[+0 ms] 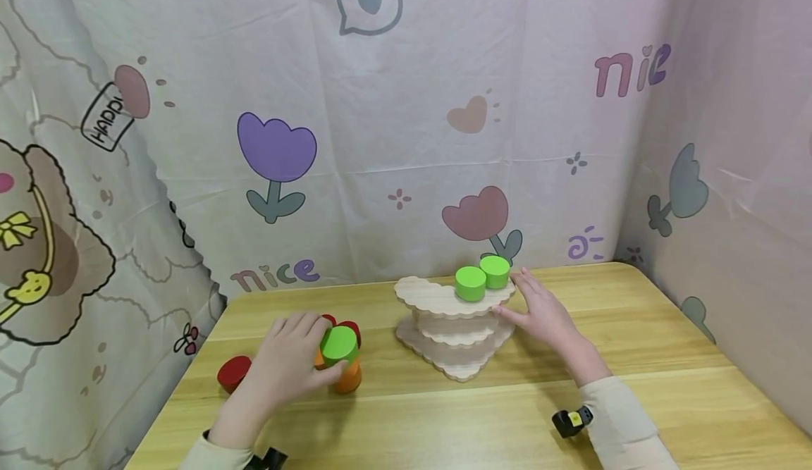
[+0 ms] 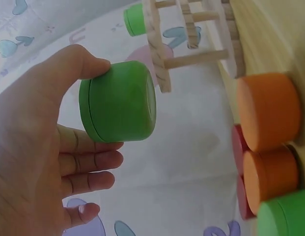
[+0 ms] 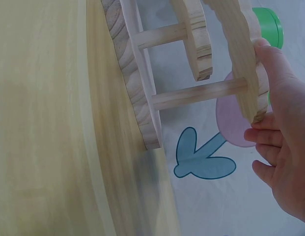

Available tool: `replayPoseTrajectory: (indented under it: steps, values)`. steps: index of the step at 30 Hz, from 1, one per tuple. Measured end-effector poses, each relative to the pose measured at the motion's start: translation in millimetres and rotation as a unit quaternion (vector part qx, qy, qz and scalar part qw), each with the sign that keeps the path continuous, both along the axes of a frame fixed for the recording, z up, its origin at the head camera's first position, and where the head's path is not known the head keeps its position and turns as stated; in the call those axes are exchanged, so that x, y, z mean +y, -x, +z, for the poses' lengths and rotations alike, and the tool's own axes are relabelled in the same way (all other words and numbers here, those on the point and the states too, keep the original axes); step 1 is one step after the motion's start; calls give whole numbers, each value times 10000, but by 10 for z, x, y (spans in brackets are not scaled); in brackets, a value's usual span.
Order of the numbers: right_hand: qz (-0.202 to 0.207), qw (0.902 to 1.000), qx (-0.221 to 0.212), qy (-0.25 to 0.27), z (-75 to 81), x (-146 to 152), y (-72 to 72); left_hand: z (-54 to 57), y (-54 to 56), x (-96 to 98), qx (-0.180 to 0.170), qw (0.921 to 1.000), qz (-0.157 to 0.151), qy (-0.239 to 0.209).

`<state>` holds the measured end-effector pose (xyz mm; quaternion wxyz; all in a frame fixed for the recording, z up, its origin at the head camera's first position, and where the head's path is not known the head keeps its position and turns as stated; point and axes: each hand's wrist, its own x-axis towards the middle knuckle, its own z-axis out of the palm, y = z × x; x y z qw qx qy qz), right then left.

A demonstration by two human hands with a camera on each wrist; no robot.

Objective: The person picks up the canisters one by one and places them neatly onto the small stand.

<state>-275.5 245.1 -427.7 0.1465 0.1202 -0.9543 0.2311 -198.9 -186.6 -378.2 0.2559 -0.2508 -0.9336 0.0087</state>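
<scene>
My left hand [image 1: 287, 363] pinches a green cylindrical block [image 2: 120, 103] between thumb and fingers, with the other fingers loosely bent below. In the head view it overlaps the orange blocks [image 1: 347, 378] and red blocks [image 1: 352, 330] behind it. To the right, a three-tier wooden stand [image 1: 431, 299] with scalloped edges stands on the table. Two green blocks [image 1: 470, 285] sit side by side on its top tier. At that tier's right corner, my right hand [image 1: 547, 313] grips the edge, thumb [image 3: 275, 59] on the upper face and fingertips at the underside.
A single red block [image 1: 234, 373] lies left of my left forearm. Low in the left wrist view another green block [image 2: 285, 216] stands next to the orange ones. The wooden table [image 1: 444, 421] meets a printed cloth [image 1: 393, 132] at its back and sides.
</scene>
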Motion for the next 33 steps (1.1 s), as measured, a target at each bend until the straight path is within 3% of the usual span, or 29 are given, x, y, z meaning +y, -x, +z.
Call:
replayPoseTrajectory:
  steps: [10, 33]
  values:
    - [-30, 10000, -35, -23, -4, 3, -1, 98, 195, 261, 110, 9991, -391, -129]
    - [1, 9999, 90, -52, -19, 8, 11, 291, 626, 878, -261, 9980, -458, -359]
